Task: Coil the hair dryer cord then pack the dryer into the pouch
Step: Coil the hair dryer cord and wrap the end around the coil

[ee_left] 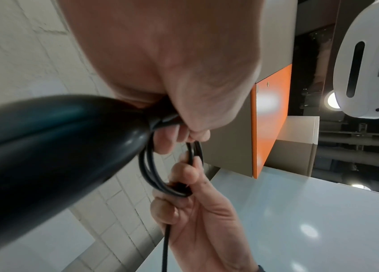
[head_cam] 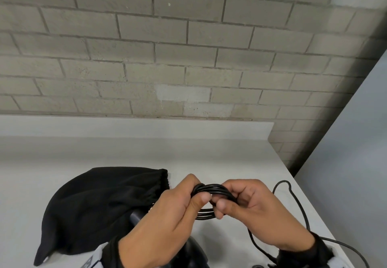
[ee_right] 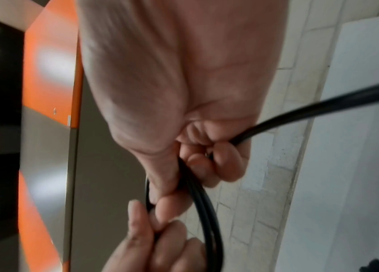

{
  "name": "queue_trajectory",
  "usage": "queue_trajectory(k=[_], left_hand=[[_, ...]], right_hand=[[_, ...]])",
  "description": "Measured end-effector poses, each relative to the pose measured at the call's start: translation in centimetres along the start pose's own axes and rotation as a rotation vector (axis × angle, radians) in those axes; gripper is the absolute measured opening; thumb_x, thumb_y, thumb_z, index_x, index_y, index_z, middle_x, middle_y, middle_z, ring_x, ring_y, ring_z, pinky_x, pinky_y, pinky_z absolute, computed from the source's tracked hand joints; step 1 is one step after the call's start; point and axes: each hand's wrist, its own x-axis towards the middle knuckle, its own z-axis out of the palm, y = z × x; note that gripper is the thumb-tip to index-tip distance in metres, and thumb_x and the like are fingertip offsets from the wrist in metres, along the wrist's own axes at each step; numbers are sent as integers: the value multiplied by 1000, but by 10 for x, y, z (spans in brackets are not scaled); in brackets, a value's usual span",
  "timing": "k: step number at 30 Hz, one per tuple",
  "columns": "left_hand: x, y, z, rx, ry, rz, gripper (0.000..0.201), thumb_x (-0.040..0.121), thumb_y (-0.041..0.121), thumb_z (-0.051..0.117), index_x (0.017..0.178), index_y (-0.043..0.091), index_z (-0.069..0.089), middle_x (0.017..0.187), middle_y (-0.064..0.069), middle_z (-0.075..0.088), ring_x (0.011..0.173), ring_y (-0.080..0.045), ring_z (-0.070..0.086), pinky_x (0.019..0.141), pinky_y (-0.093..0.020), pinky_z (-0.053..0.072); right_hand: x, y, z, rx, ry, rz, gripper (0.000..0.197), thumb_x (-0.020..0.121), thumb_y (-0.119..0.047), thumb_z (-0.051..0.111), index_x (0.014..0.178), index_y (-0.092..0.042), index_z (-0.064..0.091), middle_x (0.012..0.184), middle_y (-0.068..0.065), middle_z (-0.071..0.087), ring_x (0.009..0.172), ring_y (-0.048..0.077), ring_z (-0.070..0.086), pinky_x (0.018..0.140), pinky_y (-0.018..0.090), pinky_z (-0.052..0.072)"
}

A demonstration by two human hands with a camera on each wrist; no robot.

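Two bare hands met above a pale grey worktop, sharing a small bundle of black cord wound into several loops. The left hand pinched the bundle's left end between thumb and curled fingers; the right hand gripped its right end, fingers curled shut around the strands. Right of the bundle, the loose rest of the cord ran out from under the right hand, looped over the worktop and passed out of the frame's lower edge, so its plug could not be seen. Left of the bundle, touching the left hand's far side, lay a black fabric pouch, its gathered mouth turned toward the bundle. The hair dryer sat just below the bundle, mostly hidden under the left wrist; only dark, shiny parts showed, and the left wrist view caught its blurred black body filling the frame's left side. Beyond the bundle stood a wall of pale bricks. The right wrist view was smeared, showing little more than cord strands running through closed fingers.
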Motion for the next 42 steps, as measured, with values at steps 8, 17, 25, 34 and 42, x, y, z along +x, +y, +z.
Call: queue_trajectory(k=[8,17,25,34,42], left_hand=[[6,9,6,10,11,72,17,101,39,38,101,30,53,56,24,52,48,-7,37,50,-14,29],[8,2,12,-108,230,-73,31,97,50,40,79,28,51,53,6,39,51,-10,35,51,-37,34],[10,-1,11,-133,262,-99,39,101,51,35,73,28,49,52,8,37,50,-8,32,51,-20,35],[9,1,21,-39,392,-113,33,97,51,32,78,30,48,51,5,36,49,-9,32,50,-44,39],[12,0,24,45,406,-27,43,95,60,26,77,25,44,52,4,37,47,-9,32,49,-37,34]], right_hand=[[-1,-2,-7,134,-78,22,11,89,-10,69,83,-19,71,75,5,73,73,12,66,75,20,50],[-3,28,21,-343,480,-330,40,73,-36,80,106,-32,59,110,-5,64,97,17,62,84,21,47],[-2,50,42,-920,649,-471,24,91,-38,61,105,-23,73,123,-4,53,100,17,49,87,21,39],[-2,30,64,-807,761,-434,12,86,-41,60,89,-37,71,107,-9,45,103,9,38,89,8,29],[-9,-27,49,-49,474,92,24,68,-47,73,71,-23,79,71,-8,59,62,10,48,61,14,39]])
